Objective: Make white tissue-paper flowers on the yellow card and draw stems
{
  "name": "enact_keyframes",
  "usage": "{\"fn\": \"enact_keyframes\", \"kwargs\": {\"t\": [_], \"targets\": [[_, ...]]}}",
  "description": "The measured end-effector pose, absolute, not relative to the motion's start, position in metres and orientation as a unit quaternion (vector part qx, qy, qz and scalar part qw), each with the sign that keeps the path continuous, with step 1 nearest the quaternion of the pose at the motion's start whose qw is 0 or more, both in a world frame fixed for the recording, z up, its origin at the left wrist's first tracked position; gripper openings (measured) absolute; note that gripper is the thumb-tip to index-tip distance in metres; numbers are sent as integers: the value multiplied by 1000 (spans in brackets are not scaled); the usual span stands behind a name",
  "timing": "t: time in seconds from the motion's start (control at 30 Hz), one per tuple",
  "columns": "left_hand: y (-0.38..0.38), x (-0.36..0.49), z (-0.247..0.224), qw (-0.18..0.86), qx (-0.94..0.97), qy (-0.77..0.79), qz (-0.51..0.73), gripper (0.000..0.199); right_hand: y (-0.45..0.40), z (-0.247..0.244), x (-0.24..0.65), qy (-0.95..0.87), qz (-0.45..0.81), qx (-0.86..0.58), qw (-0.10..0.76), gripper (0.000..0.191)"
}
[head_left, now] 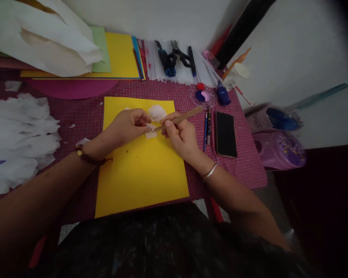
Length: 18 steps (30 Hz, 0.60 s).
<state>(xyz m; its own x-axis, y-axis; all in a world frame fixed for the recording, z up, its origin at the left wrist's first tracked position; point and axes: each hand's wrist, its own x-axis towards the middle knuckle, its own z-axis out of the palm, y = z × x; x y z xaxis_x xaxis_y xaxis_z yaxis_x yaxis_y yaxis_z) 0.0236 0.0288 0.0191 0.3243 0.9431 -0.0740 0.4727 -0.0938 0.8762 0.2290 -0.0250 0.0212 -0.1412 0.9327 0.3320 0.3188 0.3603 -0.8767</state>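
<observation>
My right hand [181, 135] is closed on a flat wooden stick [188, 114], which slants down to the left over the yellow sheet [142, 170]. The stick's lower end meets a small white paper piece [151, 128] at the fingertips of my left hand [132, 124]. That hand pinches the paper between thumb and fingers. Just beyond the fingertips lies a white fluffy bundle [157, 112]. A flat pale scrap [150, 135] rests on the sheet beneath the stick's tip.
A ruffled white paper piece [17, 139] spreads at the left. Coloured sheets [121, 54] and crumpled white paper [58, 42] lie behind. Pliers [178, 54], a paint palette [202, 94], a blue bottle [222, 94], brushes [207, 129] and a phone [225, 134] are at the right.
</observation>
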Motion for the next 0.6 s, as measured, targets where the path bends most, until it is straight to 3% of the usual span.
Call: {"fn": "enact_keyframes", "kwargs": {"t": [0.27,0.43,0.6], "targets": [[23,27,27,411,690,529,274,10,-19,14,230,-718,304,-463,422,52],[7,11,66,401,644,523,389,13,-18,12,231,-758,277,-438,396,41],[2,-11,93,324,594,578,456,15,-15,10,230,-806,238,-401,364,40]]}}
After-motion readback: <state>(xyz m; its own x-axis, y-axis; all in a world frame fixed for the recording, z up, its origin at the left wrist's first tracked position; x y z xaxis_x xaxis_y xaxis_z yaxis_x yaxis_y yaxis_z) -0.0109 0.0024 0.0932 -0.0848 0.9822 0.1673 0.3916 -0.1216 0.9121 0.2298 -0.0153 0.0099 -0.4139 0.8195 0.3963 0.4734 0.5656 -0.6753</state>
